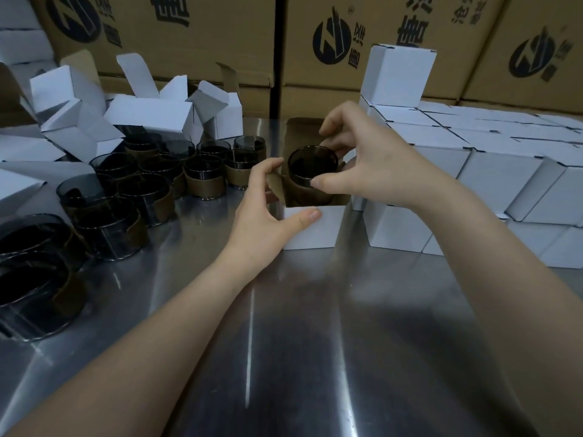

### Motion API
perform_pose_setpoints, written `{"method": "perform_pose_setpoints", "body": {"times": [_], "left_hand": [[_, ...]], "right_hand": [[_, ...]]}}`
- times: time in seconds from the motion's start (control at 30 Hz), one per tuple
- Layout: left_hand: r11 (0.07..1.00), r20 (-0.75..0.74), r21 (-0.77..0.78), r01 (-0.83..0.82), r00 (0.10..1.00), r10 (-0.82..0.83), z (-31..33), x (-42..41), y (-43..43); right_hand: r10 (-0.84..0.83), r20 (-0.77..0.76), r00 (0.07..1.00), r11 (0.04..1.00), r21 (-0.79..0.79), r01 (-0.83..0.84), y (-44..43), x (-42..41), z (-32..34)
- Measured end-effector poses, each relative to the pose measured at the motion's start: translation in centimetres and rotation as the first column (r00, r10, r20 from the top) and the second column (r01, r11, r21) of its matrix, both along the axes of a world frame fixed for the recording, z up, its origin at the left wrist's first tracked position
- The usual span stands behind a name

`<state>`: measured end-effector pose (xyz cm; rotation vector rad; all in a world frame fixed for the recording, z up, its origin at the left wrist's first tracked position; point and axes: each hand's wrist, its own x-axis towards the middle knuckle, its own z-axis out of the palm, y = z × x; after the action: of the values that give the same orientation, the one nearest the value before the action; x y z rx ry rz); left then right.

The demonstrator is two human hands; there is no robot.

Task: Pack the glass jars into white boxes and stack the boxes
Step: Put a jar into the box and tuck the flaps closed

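An open white box [310,228] stands on the steel table in the middle of the view. A dark glass jar [310,165] with a brown sleeve sits partly inside it, its rim above the opening. My right hand [362,159] pinches the jar's rim between thumb and fingers. My left hand [268,203] grips the box's left side, fingers on the brown flap and thumb on the white front. Several more sleeved jars [142,184] stand to the left.
Open empty white boxes [94,121] lie piled at the back left. Closed white boxes [473,171] are stacked in rows on the right, one standing taller [397,74]. Brown printed cartons [347,42] wall off the back. Bare steel table [299,342] spreads in front.
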<state>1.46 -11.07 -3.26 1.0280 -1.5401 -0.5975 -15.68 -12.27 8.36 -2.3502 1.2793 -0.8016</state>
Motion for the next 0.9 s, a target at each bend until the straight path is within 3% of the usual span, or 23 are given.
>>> {"method": "perform_pose_setpoints", "body": {"times": [0.5, 0.9], "left_hand": [[1.000, 0.109, 0.014, -0.014, 0.994, 0.012, 0.2, -0.3, 0.6], [0.997, 0.221, -0.071, -0.040, 0.974, 0.055, 0.7, -0.7, 1.2]], "right_hand": [[-0.028, -0.234, 0.972, 0.997, 0.061, 0.044, 0.3, 0.6, -0.5], [-0.028, -0.250, 0.968, 0.962, 0.257, 0.094, 0.2, 0.2, 0.2]]}}
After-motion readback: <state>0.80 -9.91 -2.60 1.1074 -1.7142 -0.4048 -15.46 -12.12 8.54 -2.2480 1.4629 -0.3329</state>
